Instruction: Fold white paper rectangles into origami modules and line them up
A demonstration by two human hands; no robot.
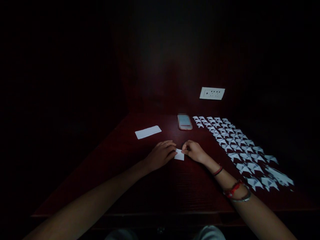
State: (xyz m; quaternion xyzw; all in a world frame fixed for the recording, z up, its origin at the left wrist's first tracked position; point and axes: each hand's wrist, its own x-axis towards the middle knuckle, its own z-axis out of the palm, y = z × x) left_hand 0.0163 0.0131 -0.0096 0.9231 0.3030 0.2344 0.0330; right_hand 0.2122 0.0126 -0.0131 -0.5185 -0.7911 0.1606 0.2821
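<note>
Bare forearms (100, 196) across dark red table (112, 156), left hand (161, 153) and right hand (195, 150) pinching white paper (180, 155), socket (212, 93) on dim wall (160, 83)

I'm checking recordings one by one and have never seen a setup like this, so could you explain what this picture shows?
There is no machine here: a person works with two bare hands. The one picture comes from a camera worn on the head, looking forward and down.

The left hand and right hand meet at a small white paper; whether they pinch or press it is hard to tell.

On the dark red table lie a white paper strip, possibly several stacked, a pixelated flat object, and, to the right, rows of folded white pieces. Beyond the table is a white socket panel.
</note>
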